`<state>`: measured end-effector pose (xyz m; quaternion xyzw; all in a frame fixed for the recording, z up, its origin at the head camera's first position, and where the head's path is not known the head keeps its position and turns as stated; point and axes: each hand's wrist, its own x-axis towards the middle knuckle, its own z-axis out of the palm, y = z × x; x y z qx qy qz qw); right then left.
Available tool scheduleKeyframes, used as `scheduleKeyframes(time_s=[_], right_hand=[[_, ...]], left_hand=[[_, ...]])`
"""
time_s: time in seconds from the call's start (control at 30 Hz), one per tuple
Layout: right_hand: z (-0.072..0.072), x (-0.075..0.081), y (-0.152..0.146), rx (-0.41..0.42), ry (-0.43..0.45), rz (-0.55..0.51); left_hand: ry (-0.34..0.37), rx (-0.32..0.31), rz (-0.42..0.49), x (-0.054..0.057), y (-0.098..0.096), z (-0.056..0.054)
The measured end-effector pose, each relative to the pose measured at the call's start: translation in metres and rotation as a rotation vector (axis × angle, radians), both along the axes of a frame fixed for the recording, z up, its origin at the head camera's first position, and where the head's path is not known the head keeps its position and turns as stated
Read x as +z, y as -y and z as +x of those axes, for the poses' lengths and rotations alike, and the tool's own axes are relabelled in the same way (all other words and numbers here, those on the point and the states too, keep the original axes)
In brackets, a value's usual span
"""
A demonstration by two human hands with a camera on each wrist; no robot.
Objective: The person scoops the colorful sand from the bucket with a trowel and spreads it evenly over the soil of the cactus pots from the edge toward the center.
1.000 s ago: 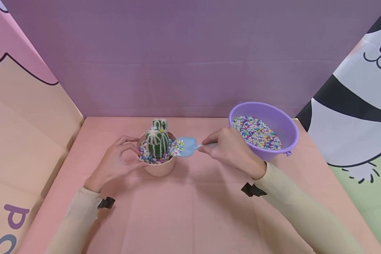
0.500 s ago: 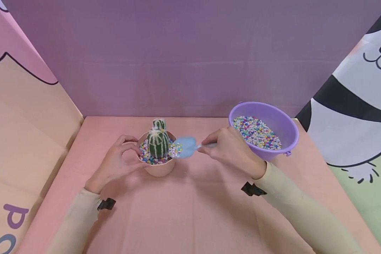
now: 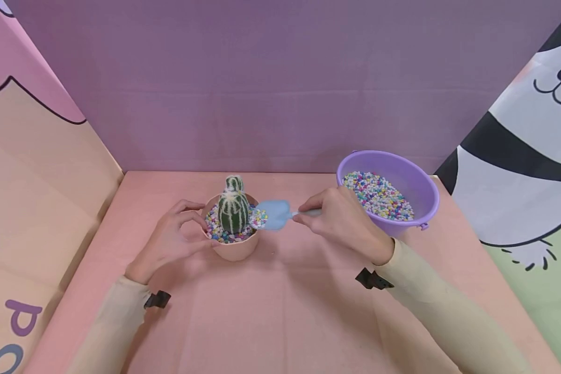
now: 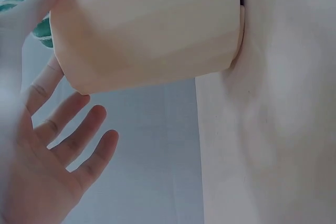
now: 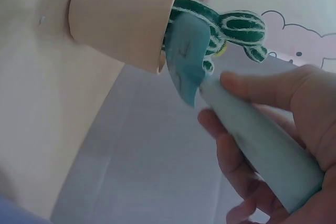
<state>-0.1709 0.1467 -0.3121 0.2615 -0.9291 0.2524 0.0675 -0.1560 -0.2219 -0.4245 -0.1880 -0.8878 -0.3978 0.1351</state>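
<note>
My right hand (image 3: 343,221) grips the handle of a light blue toy trowel (image 3: 275,214). Its blade reaches over the right rim of a pale peach flowerpot (image 3: 235,251), with small multicoloured pebbles (image 3: 258,219) at the tip. In the pot stands a green cactus (image 3: 232,213) with white stripes, pebbles around its base. My left hand (image 3: 170,236) holds the pot's left side, thumb at the front rim; in the left wrist view the other fingers (image 4: 94,150) spread loosely below the pot (image 4: 147,30). The right wrist view shows the blade (image 5: 186,51) tilted against the cactus, hiding its lower part.
A purple bucket (image 3: 423,189) partly filled with multicoloured pebbles (image 3: 378,195) stands at the back right, just beyond my right hand. The pink tabletop (image 3: 243,322) meets a purple wall at the back; printed panels rise at both sides.
Pebbles have slid along the trowel toward the pot, and fewer lie on the blade. The cactus has turned slightly. Both hands have hardly moved.
</note>
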Motion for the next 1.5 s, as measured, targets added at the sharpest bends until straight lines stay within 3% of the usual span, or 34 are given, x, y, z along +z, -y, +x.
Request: scheduleKeyframes(time_s=[0.3, 0.73, 1.5], right_hand=[[0.001, 0.000, 0.000, 0.005, 0.010, -0.005], [0.001, -0.002, -0.003, 0.011, 0.019, -0.038], [-0.001, -0.005, -0.007, 0.011, -0.005, -0.038]], left_hand=[[0.055, 0.023, -0.014, 0.003, -0.006, 0.004], [0.004, -0.045, -0.013, -0.001, 0.004, 0.002], [0.053, 0.000, -0.024, 0.004, -0.007, 0.005]])
